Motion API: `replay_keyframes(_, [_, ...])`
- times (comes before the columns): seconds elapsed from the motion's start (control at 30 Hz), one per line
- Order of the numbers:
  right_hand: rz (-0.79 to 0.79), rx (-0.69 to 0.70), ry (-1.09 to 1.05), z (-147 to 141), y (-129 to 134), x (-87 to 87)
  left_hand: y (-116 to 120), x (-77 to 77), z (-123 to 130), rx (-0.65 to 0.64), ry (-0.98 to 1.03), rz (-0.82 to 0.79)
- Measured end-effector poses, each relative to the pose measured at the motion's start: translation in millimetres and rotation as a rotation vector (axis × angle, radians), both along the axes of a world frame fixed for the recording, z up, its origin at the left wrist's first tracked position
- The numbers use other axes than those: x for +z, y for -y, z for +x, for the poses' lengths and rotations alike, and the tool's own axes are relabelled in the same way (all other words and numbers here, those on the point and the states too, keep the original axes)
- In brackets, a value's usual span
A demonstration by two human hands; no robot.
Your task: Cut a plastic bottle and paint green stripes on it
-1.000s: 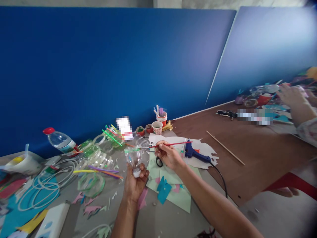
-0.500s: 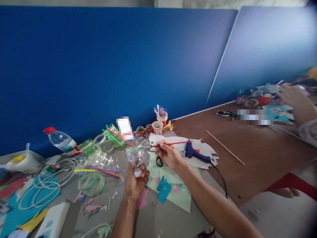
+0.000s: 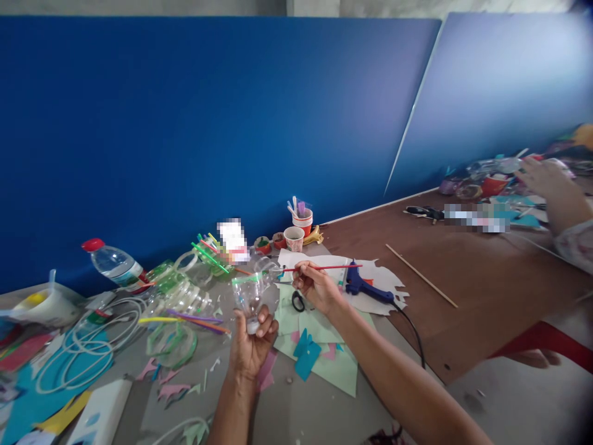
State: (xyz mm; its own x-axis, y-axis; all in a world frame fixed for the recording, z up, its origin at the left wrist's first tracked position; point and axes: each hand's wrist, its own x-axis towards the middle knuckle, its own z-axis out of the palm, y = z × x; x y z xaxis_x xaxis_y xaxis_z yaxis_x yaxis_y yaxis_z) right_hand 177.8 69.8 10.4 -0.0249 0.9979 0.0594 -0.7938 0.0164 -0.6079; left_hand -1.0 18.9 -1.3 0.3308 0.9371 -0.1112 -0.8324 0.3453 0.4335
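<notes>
My left hand [image 3: 254, 340] is wrapped round the white-capped neck of a cut clear bottle top [image 3: 248, 296], cap down, with green along its upper rim. In my right hand [image 3: 315, 284] is a thin red paintbrush [image 3: 338, 267], pinched between the fingers. The brush lies nearly level, its tip pointing left, just above and right of the bottle's rim. Whether the tip touches the bottle is too small to tell. Behind my right hand lies a blue glue gun [image 3: 370, 287] on white cut paper [image 3: 386, 278].
Paper cups [image 3: 294, 239] stand by the blue partition. On the left are a red-capped bottle [image 3: 118, 266], coiled white cable [image 3: 69, 364], straws and plastic pieces. Scissors [image 3: 298, 301] and green paper [image 3: 340, 371] lie centrally. A wooden stick [image 3: 421, 276] and another person's hand [image 3: 542, 176] are at right.
The bottle top in my left hand has shifted slightly left and turned a little, its rim moving away from the brush. My right hand has barely moved.
</notes>
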Motion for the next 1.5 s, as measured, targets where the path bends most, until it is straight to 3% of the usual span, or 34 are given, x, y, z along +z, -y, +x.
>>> replay_keyframes(0.27, [0.052,0.072,-0.017,-0.3,6.0,5.1,-9.2,-4.6,4.6,0.115,-0.118,-0.062])
replay_keyframes(0.53, [0.03,0.051,0.001,-4.0,3.9,3.7,-11.7,-10.1,9.2,0.132,-0.162,-0.047])
replay_keyframes(0.93, [0.007,0.058,-0.012,-1.7,2.3,1.3,-4.5,-5.7,2.4,-0.014,-0.054,-0.005])
replay_keyframes(1.5, [-0.025,0.049,-0.065,1.7,3.4,4.1,2.1,1.2,-1.3,-0.063,0.01,-0.063])
